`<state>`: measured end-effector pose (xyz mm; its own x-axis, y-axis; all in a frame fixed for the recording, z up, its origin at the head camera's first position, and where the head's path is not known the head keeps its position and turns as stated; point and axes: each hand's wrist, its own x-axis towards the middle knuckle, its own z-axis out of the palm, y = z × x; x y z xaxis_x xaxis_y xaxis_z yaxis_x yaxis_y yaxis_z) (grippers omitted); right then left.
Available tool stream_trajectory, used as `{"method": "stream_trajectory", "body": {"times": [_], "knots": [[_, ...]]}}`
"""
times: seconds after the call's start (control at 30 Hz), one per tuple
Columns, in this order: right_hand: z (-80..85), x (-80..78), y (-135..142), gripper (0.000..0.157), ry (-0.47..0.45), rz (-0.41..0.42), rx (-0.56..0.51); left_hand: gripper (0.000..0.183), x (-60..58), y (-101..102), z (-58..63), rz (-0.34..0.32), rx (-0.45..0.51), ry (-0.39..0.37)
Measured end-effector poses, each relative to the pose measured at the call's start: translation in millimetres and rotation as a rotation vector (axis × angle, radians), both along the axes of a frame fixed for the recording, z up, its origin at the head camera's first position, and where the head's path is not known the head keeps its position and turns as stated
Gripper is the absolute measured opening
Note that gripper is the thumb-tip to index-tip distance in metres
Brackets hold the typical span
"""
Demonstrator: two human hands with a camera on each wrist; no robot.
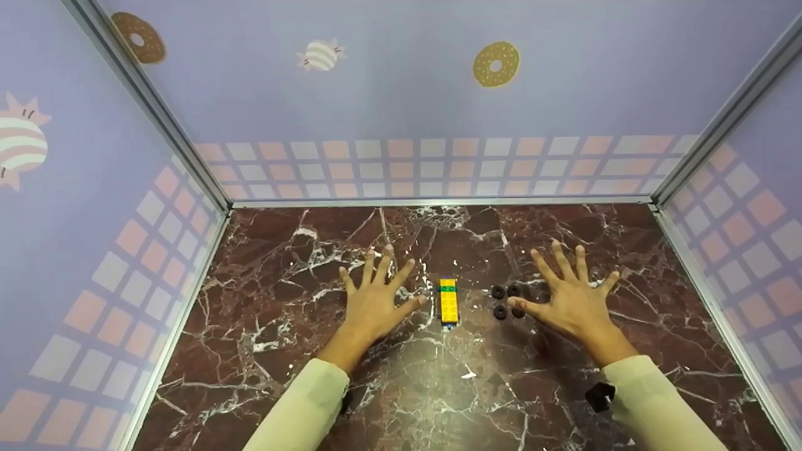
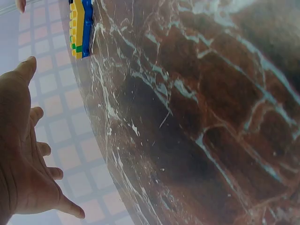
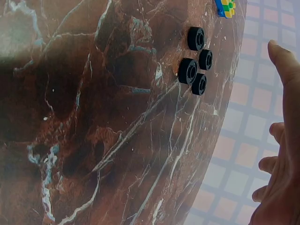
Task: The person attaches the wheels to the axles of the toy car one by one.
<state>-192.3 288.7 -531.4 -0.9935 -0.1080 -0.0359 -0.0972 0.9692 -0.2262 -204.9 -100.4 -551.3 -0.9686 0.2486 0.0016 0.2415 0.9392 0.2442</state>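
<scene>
A long block of toy building bricks (image 1: 449, 304), yellow on top with a green band and blue beneath, lies on the marbled table between the hands. Just right of it are several small black toy wheels (image 1: 500, 312), grouped closely together. My left hand (image 1: 374, 302) is left of the bricks with fingers spread, holding nothing. On the other side, my right hand (image 1: 573, 304) has its fingers spread too; its thumb overlaps the wheels in the head view. The right wrist view shows the wheels (image 3: 188, 71) standing apart from that hand (image 3: 286, 136).
The dark red marbled table (image 1: 388, 401) has white veins. Purple walls (image 1: 401, 94) with pastel squares and printed sweets enclose it at the back and both sides. Metal strips (image 1: 438, 202) run along the table's back edge and corners.
</scene>
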Motion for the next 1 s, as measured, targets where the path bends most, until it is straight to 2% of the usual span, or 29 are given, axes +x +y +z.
{"method": "stream_trajectory", "body": {"times": [0.27, 0.77, 1.0], "knots": [[-3.6, 0.8, -2.6, 0.112, -0.007, -0.001, 0.000, 0.082, 2.5, 5.9, -5.9, -0.020, -0.006, -0.021], [-4.2, -1.5, -6.8, 0.113, -0.032, 0.000, 0.001, 0.077, 5.9, 19.4, -13.1, -0.076, -0.014, -0.008], [-5.5, -1.3, -10.0, 0.113, -0.046, 0.001, 0.007, 0.076, 9.0, 25.5, -21.1, -0.096, 0.004, -0.005]]}}
